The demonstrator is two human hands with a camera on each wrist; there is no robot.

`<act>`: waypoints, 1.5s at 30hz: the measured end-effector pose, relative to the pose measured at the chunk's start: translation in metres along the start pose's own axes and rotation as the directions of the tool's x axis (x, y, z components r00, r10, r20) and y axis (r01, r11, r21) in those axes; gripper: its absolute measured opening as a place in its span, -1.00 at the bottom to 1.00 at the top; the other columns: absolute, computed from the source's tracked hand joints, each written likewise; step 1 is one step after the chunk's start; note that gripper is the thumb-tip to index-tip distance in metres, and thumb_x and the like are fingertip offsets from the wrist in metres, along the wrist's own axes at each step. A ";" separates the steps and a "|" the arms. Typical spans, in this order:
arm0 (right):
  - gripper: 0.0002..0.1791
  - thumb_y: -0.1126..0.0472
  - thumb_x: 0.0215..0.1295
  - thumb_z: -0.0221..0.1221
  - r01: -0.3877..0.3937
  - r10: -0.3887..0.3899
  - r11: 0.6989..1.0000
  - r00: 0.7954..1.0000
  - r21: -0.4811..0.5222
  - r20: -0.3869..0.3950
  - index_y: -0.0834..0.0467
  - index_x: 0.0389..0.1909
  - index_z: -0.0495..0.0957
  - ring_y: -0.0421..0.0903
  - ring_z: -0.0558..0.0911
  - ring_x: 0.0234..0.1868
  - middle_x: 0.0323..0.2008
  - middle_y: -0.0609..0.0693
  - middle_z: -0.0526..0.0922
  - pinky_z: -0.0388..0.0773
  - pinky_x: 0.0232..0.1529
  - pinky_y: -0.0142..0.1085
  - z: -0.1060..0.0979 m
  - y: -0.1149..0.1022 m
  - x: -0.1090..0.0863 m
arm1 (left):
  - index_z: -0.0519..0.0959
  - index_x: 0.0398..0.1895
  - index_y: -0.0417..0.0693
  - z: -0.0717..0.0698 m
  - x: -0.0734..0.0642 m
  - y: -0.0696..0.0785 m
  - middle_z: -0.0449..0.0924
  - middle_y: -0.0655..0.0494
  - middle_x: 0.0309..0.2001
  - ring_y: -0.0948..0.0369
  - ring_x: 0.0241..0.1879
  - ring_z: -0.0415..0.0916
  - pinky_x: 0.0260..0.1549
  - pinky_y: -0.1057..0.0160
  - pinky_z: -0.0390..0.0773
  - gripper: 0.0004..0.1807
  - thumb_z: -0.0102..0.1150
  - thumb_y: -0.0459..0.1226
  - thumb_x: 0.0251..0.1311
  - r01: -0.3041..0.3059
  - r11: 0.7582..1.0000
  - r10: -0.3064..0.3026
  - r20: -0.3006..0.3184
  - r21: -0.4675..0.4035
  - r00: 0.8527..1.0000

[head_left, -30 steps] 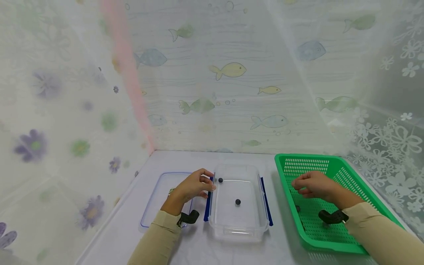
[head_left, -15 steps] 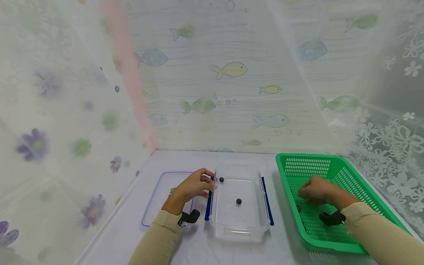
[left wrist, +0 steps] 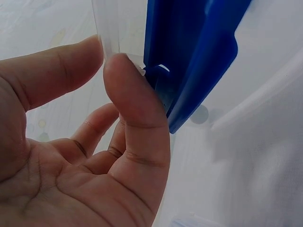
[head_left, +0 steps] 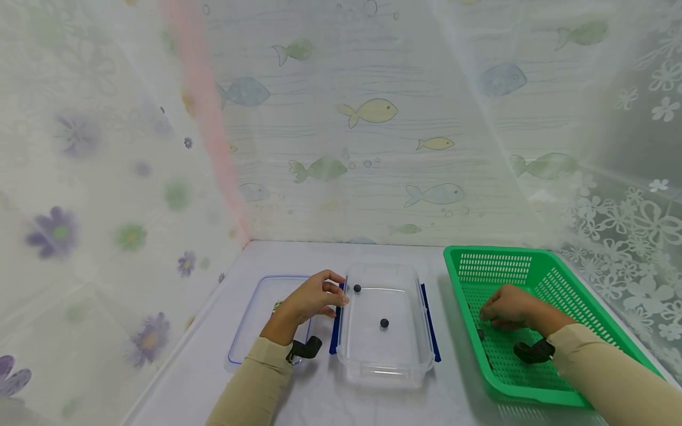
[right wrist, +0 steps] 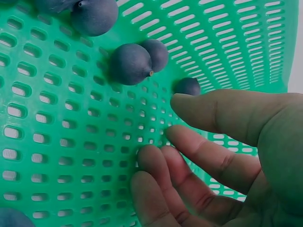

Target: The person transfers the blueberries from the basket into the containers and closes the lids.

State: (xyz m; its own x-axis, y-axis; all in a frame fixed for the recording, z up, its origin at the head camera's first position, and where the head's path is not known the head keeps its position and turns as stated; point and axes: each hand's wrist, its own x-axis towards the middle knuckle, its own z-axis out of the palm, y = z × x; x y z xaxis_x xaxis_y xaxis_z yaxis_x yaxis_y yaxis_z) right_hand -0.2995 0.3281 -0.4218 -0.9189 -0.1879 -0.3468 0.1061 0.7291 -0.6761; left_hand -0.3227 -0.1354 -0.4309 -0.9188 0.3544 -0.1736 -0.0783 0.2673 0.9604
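Note:
My left hand (head_left: 314, 299) pinches the left wall of the clear plastic container (head_left: 386, 373) between thumb and forefinger. In the left wrist view, the clear wall (left wrist: 120, 28) lies between thumb and fingertip, beside a hanging blue latch (left wrist: 189, 56). Inside the container sit two dark round grape-like fruits, one far left (head_left: 357, 288) and one near the middle (head_left: 385, 323). My right hand (head_left: 508, 306) is down in the green basket (head_left: 506, 391), fingers loosely bent and nothing between them. Its thumb tip is right by a small dark fruit (right wrist: 188, 86); a larger one with a stem stub (right wrist: 130, 65) lies farther off.
A clear lid with a blue seal (head_left: 234, 337) lies flat left of the container, partly behind my left arm. More dark fruits (right wrist: 94, 16) lie along the basket's side. A second blue latch (head_left: 429, 322) hangs on the container's right. Patterned curtains (head_left: 319, 118) surround the table.
My right hand has lowered deeper into the basket, moving slightly right, then stayed nearly still. The left hand keeps its hold on the container wall.

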 end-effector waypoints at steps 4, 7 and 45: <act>-0.72 0.23 0.37 0.31 0.007 -0.007 1.000 1.000 -0.001 0.000 0.36 -0.07 0.74 -0.08 0.65 -0.40 -0.25 0.07 0.77 0.70 -0.30 -0.13 0.000 0.001 0.001 | 0.39 0.35 -0.23 0.000 0.000 0.000 0.56 -0.06 -0.12 0.10 -0.23 0.61 -0.31 0.21 0.73 -0.35 0.44 -0.32 0.24 0.000 1.000 0.000 0.001 -0.004 1.000; -0.70 0.23 0.36 0.32 0.015 -0.015 1.000 1.000 -0.007 0.001 0.37 -0.04 0.73 -0.08 0.70 -0.33 -0.18 0.05 0.78 0.73 -0.26 -0.12 0.000 0.002 0.001 | 0.40 0.34 -0.22 0.000 -0.001 0.001 0.56 -0.06 -0.13 0.11 -0.24 0.60 -0.31 0.21 0.73 -0.36 0.45 -0.32 0.23 0.000 1.000 0.000 -0.001 -0.004 1.000; -0.69 0.30 0.31 0.28 0.077 -0.095 0.989 0.985 0.127 0.142 0.38 -0.01 0.72 0.00 0.75 -0.25 -0.27 0.10 0.79 0.76 -0.18 -0.11 0.012 0.007 0.009 | 0.39 0.35 -0.23 0.000 0.001 -0.002 0.56 -0.05 -0.13 0.11 -0.24 0.60 -0.30 0.21 0.73 -0.34 0.46 -0.31 0.23 0.005 1.000 -0.005 -0.006 -0.004 1.000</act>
State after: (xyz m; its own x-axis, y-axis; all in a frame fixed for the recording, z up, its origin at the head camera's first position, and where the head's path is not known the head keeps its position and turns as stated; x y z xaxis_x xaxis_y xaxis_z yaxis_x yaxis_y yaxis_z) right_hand -0.3023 0.3239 -0.4379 -0.8614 -0.3479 -0.3702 0.0825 0.6232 -0.7777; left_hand -0.3237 -0.1352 -0.4327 -0.9209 0.3473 -0.1770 -0.0845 0.2655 0.9604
